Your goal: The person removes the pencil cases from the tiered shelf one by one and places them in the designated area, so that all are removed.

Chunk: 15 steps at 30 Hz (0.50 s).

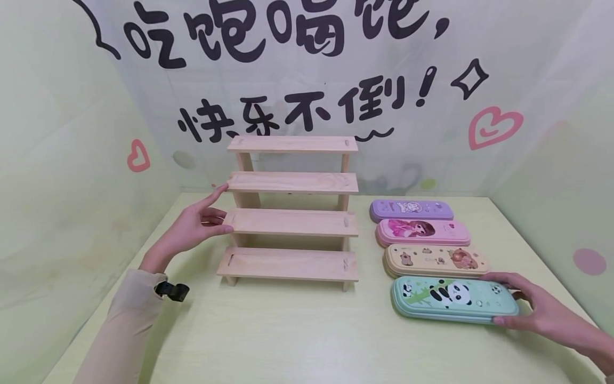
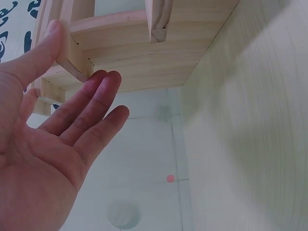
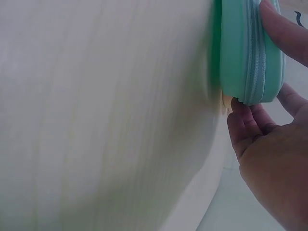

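Note:
A four-tier wooden stepped shelf stands on the table. At its left side my left hand touches the board ends, index finger on the second board from the top and thumb on the third. The left wrist view shows the other fingers extended below a board. My right hand grips the right end of a mint-green pencil case with a panda picture, thumb at its front side and index finger at its back. In the right wrist view, the case's zipper shows beside the thumb.
Behind the green case lie a cream pencil case, a pink one and a purple one in a row, right of the shelf. A printed cloth wall closes off the back of the table.

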Each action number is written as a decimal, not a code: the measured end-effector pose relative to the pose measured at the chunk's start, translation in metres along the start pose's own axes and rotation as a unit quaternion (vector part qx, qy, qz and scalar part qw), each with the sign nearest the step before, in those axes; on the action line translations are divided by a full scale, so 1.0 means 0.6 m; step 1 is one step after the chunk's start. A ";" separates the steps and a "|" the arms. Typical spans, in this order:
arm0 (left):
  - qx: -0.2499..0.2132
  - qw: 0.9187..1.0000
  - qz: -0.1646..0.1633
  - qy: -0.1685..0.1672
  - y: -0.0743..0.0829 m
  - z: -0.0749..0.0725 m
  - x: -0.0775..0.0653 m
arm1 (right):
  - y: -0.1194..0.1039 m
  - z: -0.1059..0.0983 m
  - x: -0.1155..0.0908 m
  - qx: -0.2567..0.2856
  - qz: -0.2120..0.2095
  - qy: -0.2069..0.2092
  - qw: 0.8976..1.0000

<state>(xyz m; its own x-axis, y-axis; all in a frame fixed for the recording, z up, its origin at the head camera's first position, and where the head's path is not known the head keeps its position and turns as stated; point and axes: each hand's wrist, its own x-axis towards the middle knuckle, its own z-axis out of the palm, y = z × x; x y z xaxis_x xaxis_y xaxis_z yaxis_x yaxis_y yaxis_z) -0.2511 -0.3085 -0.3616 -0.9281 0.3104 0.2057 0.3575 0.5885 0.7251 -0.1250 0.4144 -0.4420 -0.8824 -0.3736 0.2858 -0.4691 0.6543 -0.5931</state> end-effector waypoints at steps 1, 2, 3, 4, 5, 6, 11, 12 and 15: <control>0.000 1.000 0.000 0.000 0.000 0.000 0.000 | 0.000 0.001 0.000 0.000 -0.001 0.000 1.000; -0.001 1.000 0.001 0.000 0.000 0.000 0.000 | 0.001 0.001 0.000 -0.001 -0.001 0.000 1.000; -0.002 1.000 0.001 -0.001 0.000 0.000 0.000 | 0.002 0.001 0.000 -0.002 0.000 -0.001 1.000; -0.003 1.000 0.001 -0.001 0.000 0.000 0.000 | 0.002 0.001 0.000 -0.002 0.001 -0.002 1.000; -0.005 1.000 0.000 -0.002 0.000 0.000 0.000 | 0.003 0.001 0.000 -0.002 0.002 -0.003 1.000; -0.007 1.000 -0.001 -0.003 0.000 0.000 0.000 | 0.004 0.001 0.000 -0.001 0.002 -0.004 1.000; -0.013 1.000 -0.007 -0.004 0.002 -0.001 0.000 | 0.009 0.003 0.000 -0.002 0.004 -0.003 1.000; -0.013 1.000 -0.007 -0.004 0.002 -0.001 0.000 | 0.009 0.003 0.000 -0.003 0.005 -0.003 1.000; -0.015 1.000 -0.005 -0.004 0.003 0.000 0.000 | 0.011 0.002 0.000 -0.004 0.008 -0.004 1.000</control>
<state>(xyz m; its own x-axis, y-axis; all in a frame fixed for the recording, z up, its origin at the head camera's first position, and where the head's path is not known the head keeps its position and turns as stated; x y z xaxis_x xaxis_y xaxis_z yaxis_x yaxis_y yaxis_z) -0.2508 -0.3076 -0.3604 -0.9308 0.3108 0.1923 0.3442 0.5685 0.7472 -0.1283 0.4178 -0.4468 -0.8900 -0.3672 0.2703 -0.4544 0.6658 -0.5919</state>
